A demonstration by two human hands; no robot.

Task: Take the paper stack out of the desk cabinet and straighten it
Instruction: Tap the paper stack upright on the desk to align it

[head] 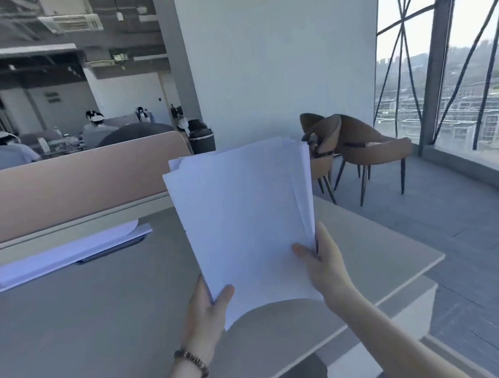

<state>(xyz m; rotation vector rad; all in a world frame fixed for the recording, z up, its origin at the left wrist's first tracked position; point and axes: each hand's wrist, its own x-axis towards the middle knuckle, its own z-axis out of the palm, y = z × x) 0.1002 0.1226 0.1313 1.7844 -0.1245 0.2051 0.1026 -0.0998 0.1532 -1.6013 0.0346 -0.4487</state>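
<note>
Right now your left hand [208,311] and right hand [320,261] pinch the uneven paper stack [246,220] upright above the desk [87,334], so loosening either grip could spill loose sheets.

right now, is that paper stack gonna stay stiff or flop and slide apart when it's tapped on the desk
Probably floppy: the paper stack already bows along its bottom edge. Sheets look apt to slide, since the top corners are fanned. Likely light, as the left hand and right hand pinch only the edges.

Paper stack [246,220] between both hands
</note>
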